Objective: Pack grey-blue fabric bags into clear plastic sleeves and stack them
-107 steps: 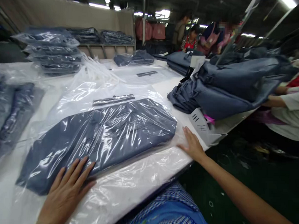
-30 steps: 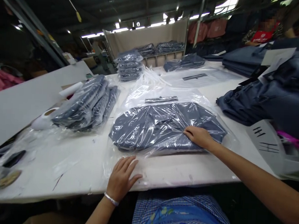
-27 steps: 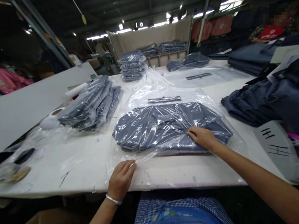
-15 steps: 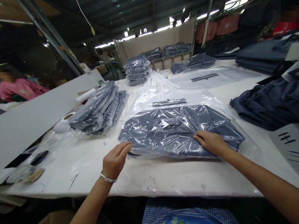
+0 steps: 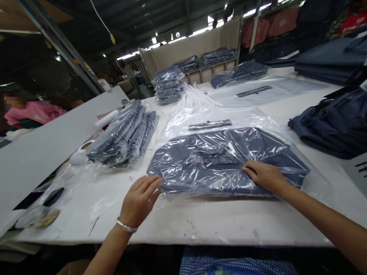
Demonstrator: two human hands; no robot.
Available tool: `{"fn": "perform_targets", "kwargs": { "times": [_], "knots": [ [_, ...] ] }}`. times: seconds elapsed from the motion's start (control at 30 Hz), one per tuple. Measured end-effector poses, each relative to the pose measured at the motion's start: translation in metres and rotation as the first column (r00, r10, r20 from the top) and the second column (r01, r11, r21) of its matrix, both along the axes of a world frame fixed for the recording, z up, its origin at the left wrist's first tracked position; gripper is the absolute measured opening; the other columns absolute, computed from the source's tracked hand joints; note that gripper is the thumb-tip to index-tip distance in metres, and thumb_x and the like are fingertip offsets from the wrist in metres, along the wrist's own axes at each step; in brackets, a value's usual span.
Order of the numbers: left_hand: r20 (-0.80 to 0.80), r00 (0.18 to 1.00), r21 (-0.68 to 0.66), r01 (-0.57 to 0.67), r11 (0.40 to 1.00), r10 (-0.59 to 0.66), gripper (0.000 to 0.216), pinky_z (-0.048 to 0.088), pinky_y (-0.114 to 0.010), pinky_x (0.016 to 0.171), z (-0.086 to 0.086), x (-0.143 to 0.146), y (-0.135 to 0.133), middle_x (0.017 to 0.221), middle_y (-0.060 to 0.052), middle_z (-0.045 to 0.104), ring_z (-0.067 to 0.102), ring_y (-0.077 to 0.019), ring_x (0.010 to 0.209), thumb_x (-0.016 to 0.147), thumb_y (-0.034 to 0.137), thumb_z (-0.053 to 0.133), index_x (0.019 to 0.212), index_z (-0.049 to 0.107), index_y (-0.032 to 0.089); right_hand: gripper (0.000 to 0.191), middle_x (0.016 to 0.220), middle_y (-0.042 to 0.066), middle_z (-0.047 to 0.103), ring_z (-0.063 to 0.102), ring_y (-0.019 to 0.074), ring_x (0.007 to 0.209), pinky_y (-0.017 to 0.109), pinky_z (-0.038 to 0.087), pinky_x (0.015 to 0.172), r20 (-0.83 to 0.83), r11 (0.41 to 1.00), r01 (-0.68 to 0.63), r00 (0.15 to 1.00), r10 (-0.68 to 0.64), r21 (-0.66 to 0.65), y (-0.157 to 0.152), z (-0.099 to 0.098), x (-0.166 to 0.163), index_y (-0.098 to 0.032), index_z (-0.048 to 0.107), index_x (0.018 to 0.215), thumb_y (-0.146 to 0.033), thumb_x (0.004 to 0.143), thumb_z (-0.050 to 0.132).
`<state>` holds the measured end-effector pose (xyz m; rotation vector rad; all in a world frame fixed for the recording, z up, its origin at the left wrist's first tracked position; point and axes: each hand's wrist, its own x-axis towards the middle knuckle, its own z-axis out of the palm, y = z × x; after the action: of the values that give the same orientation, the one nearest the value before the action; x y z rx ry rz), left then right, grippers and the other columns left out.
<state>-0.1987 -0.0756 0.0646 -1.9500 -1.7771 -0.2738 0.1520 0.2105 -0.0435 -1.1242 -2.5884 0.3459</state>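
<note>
A folded dark-blue garment in a clear plastic bag [image 5: 219,155] lies on the white table [image 5: 216,224] in front of me. My right hand [image 5: 265,176] rests flat on the bag's near right part, fingers stretched leftward. My left hand [image 5: 140,198] is at the bag's near left corner, fingers spread and touching the plastic edge; a bracelet sits on its wrist. The bag's black zip strip [image 5: 210,124] lies on the far flap.
A pile of bagged garments [image 5: 124,135] lies to the left beside a white tape roll [image 5: 79,153]. Unbagged blue garments [image 5: 339,124] are stacked at right. More bagged stacks [image 5: 169,86] and empty bags [image 5: 258,92] lie farther back. A person in pink [image 5: 32,112] is at far left.
My left hand has moved from the table's near edge up to the bag's left corner. My right hand has stayed pressed on the bag. The view has shifted slightly left.
</note>
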Motion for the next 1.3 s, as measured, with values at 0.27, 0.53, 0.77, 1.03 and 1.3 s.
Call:
{"fn": "perform_targets", "kwargs": {
  "times": [0.27, 0.53, 0.77, 1.03, 1.3],
  "knots": [
    [0.080, 0.991, 0.047, -0.112, 0.993, 0.108, 0.035, 0.050, -0.035, 0.076, -0.057, 0.062, -0.010, 0.095, -0.008, 0.072, 0.066, -0.0219, 0.084, 0.088, 0.039, 0.062, 0.115, 0.061, 0.017, 0.029, 0.090, 0.001, 0.070, 0.063, 0.0186, 0.076, 0.028, 0.036, 0.062, -0.006, 1.000, -0.005, 1.000, 0.005, 0.019, -0.001, 0.002, -0.001, -0.025, 0.065, 0.090, -0.044, 0.094, 0.043],
    [-0.130, 0.981, 0.166, 0.168, 0.972, -0.147, 0.025, 0.049, -0.037, 0.092, -0.045, 0.040, -0.009, 0.102, -0.005, 0.072, 0.065, -0.0211, 0.095, 0.083, 0.015, 0.068, 0.107, 0.067, 0.023, 0.027, 0.090, 0.002, 0.070, 0.063, 0.0183, 0.078, 0.027, 0.037, 0.064, -0.037, 0.999, -0.008, 0.999, 0.010, 0.038, -0.005, 0.007, -0.002, -0.024, 0.064, 0.090, -0.040, 0.095, 0.044],
    [-0.214, 0.971, 0.137, 0.137, 0.981, -0.106, 0.014, 0.050, -0.033, 0.091, -0.025, 0.013, 0.031, 0.114, -0.007, 0.071, 0.066, -0.0203, 0.105, 0.091, 0.019, 0.057, 0.104, 0.062, 0.018, 0.029, 0.089, 0.002, 0.069, 0.063, 0.0175, 0.077, 0.027, 0.038, 0.065, -0.069, 0.998, -0.008, 0.998, 0.013, 0.062, -0.006, 0.003, 0.000, -0.024, 0.064, 0.090, -0.040, 0.097, 0.041],
    [-0.031, 0.997, -0.115, -0.077, 0.990, 0.074, 0.028, 0.026, -0.026, 0.047, -0.029, -0.028, 0.056, 0.061, 0.002, 0.064, 0.055, -0.0111, 0.050, 0.097, 0.039, 0.044, 0.085, 0.064, 0.023, 0.032, 0.089, 0.002, 0.070, 0.064, 0.0187, 0.080, 0.027, 0.038, 0.066, -0.088, 0.998, 0.023, 0.996, -0.019, 0.053, -0.004, 0.000, 0.000, -0.025, 0.065, 0.092, -0.043, 0.097, 0.040],
    [0.121, 0.990, -0.405, -0.020, 0.914, 0.075, 0.034, 0.032, -0.025, 0.057, -0.025, -0.043, 0.089, 0.086, -0.001, 0.068, 0.061, -0.0145, 0.074, 0.097, 0.044, 0.038, 0.083, 0.063, 0.024, 0.036, 0.073, 0.001, 0.065, 0.061, 0.0183, 0.067, 0.028, 0.033, 0.061, -0.050, 0.995, 0.090, 0.995, -0.087, 0.048, -0.003, -0.002, 0.000, -0.024, 0.059, 0.080, -0.046, 0.097, 0.036]
  ]
}}
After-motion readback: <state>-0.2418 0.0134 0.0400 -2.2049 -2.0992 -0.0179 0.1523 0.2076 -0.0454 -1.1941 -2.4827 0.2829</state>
